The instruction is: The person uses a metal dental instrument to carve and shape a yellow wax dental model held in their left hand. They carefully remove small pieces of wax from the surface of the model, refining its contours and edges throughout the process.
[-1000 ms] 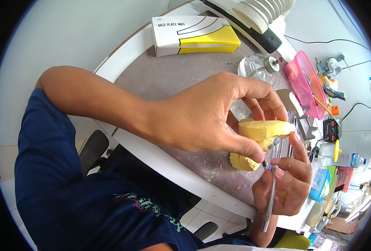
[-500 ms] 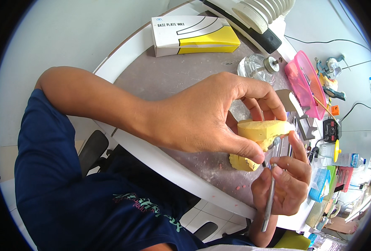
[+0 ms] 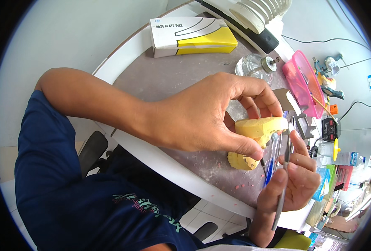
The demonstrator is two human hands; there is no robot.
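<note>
One yellow cast (image 3: 258,127) is clasped by the wide-curled left grip (image 3: 191,115), a metal tool (image 3: 278,209) pinched by the right grip (image 3: 297,184) at four o'clock; completion is unclear.

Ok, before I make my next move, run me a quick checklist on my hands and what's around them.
1. Left hand holding the yellow cast: ok, thumb and fingers around it.
2. Right hand holding the metal tool: ok, between thumb and fingers.
3. Tool's upper end off the cast: cannot tell; they look close from this angle.
4. Bench free of debris: not ok, pink crumbs lie near its edge.
5. Glass burner unlit: cannot tell; no flame shows, but a faint one could be missed.
</note>
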